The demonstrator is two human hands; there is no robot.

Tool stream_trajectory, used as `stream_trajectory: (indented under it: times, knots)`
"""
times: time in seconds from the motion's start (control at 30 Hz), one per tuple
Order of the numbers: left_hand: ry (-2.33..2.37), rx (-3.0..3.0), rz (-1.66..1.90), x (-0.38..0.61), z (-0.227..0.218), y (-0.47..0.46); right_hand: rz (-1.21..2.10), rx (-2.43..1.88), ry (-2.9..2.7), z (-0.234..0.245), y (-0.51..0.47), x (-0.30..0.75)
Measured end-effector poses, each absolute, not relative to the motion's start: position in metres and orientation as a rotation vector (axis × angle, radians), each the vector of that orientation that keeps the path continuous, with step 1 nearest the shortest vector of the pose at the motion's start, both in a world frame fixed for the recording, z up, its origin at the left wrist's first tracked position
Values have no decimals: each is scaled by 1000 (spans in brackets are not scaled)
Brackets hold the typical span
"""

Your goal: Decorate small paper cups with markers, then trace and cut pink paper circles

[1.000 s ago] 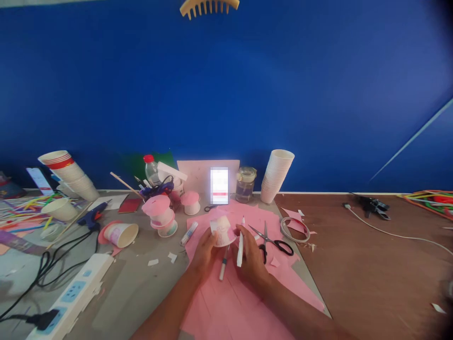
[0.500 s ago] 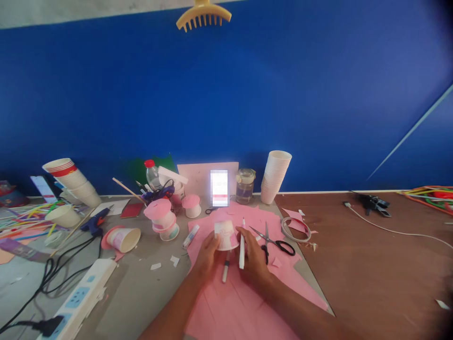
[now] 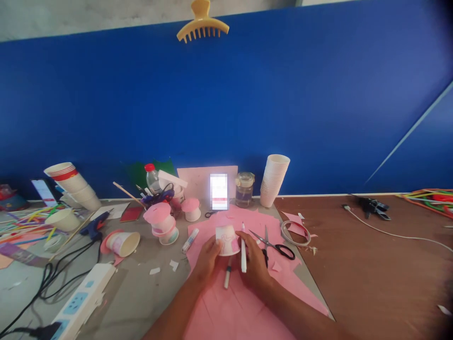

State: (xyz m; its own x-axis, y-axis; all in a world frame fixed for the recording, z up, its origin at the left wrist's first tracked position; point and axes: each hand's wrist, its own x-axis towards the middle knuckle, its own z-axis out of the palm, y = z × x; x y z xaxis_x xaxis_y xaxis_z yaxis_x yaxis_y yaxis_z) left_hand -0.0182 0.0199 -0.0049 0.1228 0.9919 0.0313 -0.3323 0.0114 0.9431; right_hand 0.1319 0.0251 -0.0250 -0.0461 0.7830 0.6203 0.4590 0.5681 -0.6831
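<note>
An upside-down white paper cup (image 3: 227, 240) with pink markings is gripped along its left side by my left hand (image 3: 207, 259). My right hand (image 3: 254, 260) closes around a white marker (image 3: 243, 255) whose pinkish tip points up and away, close to the cup's right side. Beneath both hands spreads a large sheet of pink paper (image 3: 226, 311). On it, between my wrists, lies another marker or its grey-banded barrel (image 3: 227, 277). Black-handled scissors (image 3: 272, 244) rest open just right of my right hand. A glue-stick-like white tube (image 3: 190, 241) lies left of the cup.
Pink-topped cups (image 3: 163, 224) stand at left, near a tipped cup (image 3: 124, 243), a glue gun (image 3: 95, 225) and a power strip (image 3: 79, 302) with cords. A phone (image 3: 219, 191), a lidded jar (image 3: 244, 190) and stacked cups (image 3: 274, 182) line the back. A tape roll (image 3: 296, 233) sits right.
The view has tipped slightly upward. The cup is turned a little in my left hand, showing more of its pink drawing. My right hand still holds the marker beside it.
</note>
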Motion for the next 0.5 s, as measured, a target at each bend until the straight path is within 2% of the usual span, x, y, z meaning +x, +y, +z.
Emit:
stream_trajectory:
  times: [0.5]
  knots:
    - [909,1120,1244,-24,-11,25,396,-1030,-1683,-18,24,132]
